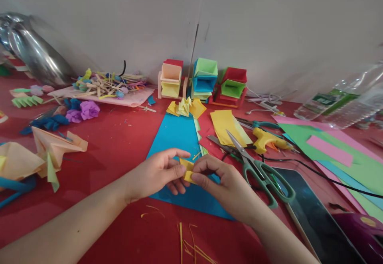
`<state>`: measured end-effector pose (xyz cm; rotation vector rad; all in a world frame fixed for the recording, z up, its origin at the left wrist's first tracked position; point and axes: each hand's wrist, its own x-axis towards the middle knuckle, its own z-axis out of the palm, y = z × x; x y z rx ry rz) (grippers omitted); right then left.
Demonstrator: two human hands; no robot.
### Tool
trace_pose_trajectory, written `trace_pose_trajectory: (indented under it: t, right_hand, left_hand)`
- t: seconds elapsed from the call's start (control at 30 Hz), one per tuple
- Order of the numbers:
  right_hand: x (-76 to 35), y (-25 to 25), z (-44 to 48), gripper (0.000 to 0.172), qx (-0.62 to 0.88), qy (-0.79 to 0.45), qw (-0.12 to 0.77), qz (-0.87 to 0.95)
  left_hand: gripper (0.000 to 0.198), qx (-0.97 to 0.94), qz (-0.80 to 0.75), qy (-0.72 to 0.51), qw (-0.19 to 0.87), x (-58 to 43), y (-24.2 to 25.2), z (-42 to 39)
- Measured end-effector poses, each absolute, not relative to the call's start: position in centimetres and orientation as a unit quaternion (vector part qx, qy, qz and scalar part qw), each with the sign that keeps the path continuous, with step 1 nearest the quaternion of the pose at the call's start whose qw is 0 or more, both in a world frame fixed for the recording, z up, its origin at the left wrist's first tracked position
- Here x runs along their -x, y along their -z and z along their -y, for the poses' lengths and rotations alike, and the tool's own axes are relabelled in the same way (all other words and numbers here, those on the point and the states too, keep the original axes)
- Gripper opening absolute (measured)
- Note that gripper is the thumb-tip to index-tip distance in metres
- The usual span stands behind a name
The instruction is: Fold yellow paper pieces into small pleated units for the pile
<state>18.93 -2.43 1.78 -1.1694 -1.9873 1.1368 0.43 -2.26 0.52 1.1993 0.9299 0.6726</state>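
Between my hands is a small folded piece of yellow paper (188, 167), held over a blue sheet of paper (176, 134). My left hand (167, 170) grips its left edge between thumb and fingers, with the index finger stretched out above. The thumb and curled fingers of my right hand (214, 176) pinch the right side of the same paper. Just beyond the blue sheet stand several small folded yellow papers (184, 107). A stack of flat yellow paper pieces (228, 127) lies to the right. Green-handled scissors (260, 172) rest beside my right hand, blades apart.
Three paper wheels, including a blue and green one (205, 79), stand by the wall. A yellow glue gun (269, 139), phone (323, 216), coloured sheets (356, 152) and plastic bottle (344, 96) lie right. Purple paper flowers (88, 110) and a metal jug (38, 52) are left. Yellow strips (181, 240) lie in front.
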Motion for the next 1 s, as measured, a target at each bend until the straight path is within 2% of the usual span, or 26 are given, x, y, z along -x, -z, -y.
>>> trace_pose_trajectory:
  t: [0.23,0.53,0.6,0.7,0.83,1.0]
  right_hand:
    - [-18.8,-1.6,2.5,0.01,0.426,-0.388,0.33,0.748]
    - [-18.9,-2.2,2.9,0.003,0.398,-0.264,0.377,0.793]
    - [-19.1,-2.3,2.9,0.009,0.405,-0.251,0.381,0.792]
    - [-19.3,-2.2,2.8,0.012,0.413,-0.29,0.402,0.764]
    - [-19.3,-2.0,2.6,0.008,0.399,-0.413,0.427,0.698]
    - [-18.9,-1.8,2.5,0.006,0.394,-0.529,0.431,0.616]
  left_hand:
    - [0.03,-0.494,-0.432,-0.321,0.683,-0.8,-1.2,2.4]
    - [0.029,-0.54,-0.418,-0.385,0.621,-0.9,-1.4,2.7]
    - [0.031,-0.554,-0.408,-0.392,0.61,-0.7,-1.6,2.8]
    - [0.034,-0.579,-0.385,-0.395,0.6,-0.4,-1.8,2.9]
    - [0.038,-0.588,-0.367,-0.395,0.602,-0.3,-1.8,3.0]
    - [0.037,-0.583,-0.407,-0.419,0.565,-1.0,-1.7,3.4]
